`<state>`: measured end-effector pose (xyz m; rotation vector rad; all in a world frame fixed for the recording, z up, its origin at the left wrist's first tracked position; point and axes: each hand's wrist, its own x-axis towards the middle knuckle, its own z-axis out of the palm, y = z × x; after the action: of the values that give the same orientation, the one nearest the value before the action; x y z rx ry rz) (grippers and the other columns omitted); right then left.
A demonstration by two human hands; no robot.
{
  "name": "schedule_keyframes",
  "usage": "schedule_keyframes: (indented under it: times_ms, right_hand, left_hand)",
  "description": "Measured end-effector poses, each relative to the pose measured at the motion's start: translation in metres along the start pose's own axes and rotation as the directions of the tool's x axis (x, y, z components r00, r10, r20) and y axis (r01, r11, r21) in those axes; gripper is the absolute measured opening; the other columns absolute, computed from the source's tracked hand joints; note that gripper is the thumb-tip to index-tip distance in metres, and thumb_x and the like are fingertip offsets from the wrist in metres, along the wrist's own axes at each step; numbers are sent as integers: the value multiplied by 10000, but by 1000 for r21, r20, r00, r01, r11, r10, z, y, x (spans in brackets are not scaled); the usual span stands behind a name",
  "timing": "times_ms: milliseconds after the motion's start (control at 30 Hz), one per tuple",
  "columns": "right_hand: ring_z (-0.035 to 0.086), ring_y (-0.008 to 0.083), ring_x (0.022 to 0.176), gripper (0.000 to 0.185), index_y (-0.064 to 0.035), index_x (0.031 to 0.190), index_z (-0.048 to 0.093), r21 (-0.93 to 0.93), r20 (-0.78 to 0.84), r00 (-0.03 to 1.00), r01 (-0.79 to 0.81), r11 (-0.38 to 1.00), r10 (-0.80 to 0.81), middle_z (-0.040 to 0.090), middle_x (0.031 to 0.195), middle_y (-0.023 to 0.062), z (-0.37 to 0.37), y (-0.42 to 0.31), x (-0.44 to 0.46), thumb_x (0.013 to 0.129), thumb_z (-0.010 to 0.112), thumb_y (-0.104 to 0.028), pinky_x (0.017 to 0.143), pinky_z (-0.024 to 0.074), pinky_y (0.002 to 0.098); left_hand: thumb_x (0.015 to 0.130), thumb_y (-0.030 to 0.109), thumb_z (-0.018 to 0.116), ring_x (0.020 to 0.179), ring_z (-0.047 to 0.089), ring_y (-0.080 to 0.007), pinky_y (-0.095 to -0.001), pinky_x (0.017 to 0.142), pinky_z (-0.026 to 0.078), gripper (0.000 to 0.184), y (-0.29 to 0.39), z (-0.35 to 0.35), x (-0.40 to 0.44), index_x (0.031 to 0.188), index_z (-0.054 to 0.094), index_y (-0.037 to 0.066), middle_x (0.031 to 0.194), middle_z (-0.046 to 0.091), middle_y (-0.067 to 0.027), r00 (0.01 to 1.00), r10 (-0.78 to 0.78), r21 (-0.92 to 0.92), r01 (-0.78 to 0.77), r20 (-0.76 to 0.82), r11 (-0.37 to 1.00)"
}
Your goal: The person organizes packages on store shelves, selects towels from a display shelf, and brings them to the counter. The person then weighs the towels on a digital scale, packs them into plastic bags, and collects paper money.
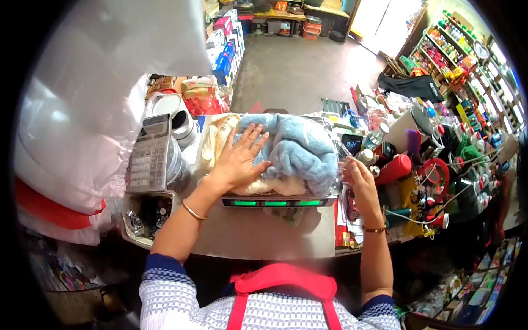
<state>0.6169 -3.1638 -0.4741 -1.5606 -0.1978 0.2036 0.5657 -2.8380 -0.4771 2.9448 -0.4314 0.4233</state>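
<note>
1. Light blue fluffy towel (305, 151): bunched, lying on the scale at the middle of the tabletop (275, 236), set back from the near edge.
2. Cream-coloured soft cloth (275, 187): visible along the near side of the towel and at its left; the material of both appears to be textile.
3. Flat black-fronted digital scale (268, 203): three green-lit display windows face the tabletop's near edge. Readings too small to tell.
4. Hands. Left hand (240, 159): palm down, fingers spread, resting on the left part of the towel. Right hand (360, 177): fingers bent, just beside the towel's right side; whether it pinches anything cannot be told.
5. Tabletop, left edge: grey calculator with large square keys (148, 157), tilted up. At the near left corner, an open pale rectangular tub (132, 235) contains small items not clearly identifiable.
6. Tabletop, right side: small black digital clock (352, 144) near the right hand; farther right, a red cylindrical bottle (394, 169), lying tilted among crowded goods.
</note>
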Motion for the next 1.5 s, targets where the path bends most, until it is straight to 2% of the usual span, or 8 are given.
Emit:
schedule_keyframes:
  times_ms: [267,367,533,667,933,1267,1367,1500]
  right_hand:
    - [584,110,919,373,42,1252,471,344,426,890,-324,881,161,594,1061,99,-24,-3,26,946,516,-168,756,465,220]
    - [499,158,1067,525,12,1292,459,-297,314,939,237,925,-139,535,1142,110,-2,-10,42,838,668,-147,923,395,262]
    - [414,222,1250,757,96,1311,377,-403,471,872,349,846,-135,419,1362,237,34,-14,78,769,744,-283,1025,340,317]
    - [599,172,867,560,101,1159,516,-580,491,871,341,740,-16,647,925,138,28,-22,90,752,740,-211,765,491,290]
    - [610,143,777,284,62,1031,608,-11,227,959,-171,985,169,644,904,83,-43,-65,54,768,571,-37,693,507,263]
    - [572,259,1083,579,86,1258,446,612,139,986,-16,791,-88,567,1184,198,-61,-160,-42,761,571,-183,959,442,360]
    - [560,262,1102,606,89,1274,425,560,165,970,59,826,-181,554,1204,199,-55,-159,-48,756,584,-181,969,431,363]
    - [543,267,1127,644,94,1296,397,461,189,931,197,865,-313,535,1232,200,-53,-130,-52,749,602,-178,983,416,367]
  left_hand:
    - [901,525,429,1377,247,-265,-505,1113,128,655,0,-7,0,1394,368,97,1464,322,-113,999,30,-55,-32,-41,998]
    - [895,537,437,1379,247,-263,-501,1115,128,675,0,-8,1,1406,347,107,1467,319,-101,997,35,-140,-45,-70,989]
    - [877,546,470,1380,252,-255,-506,1119,120,688,-1,-9,1,1419,334,144,1474,314,-75,993,70,-113,-81,-100,990]
    - [848,563,512,1402,170,-299,-549,1111,93,734,0,-10,1,1425,321,150,1496,257,-98,997,39,-88,-45,-71,995]
    - [820,616,502,1407,140,-306,-581,1104,91,777,-10,-1,-1,1441,293,198,1507,230,-77,995,41,-166,-55,-90,985]
    - [820,536,565,1339,298,-331,-561,1103,133,686,7,-7,-2,1329,453,90,1374,434,-134,994,73,11,-72,-87,997]
    - [801,363,677,1041,555,-334,-407,925,436,497,47,-25,-8,1134,579,7,1108,582,-179,920,135,-253,-238,-367,938]
    - [865,614,472,1121,541,-269,-374,943,412,702,123,-50,-24,1209,559,8,1177,590,-150,972,237,-945,-68,10,320]
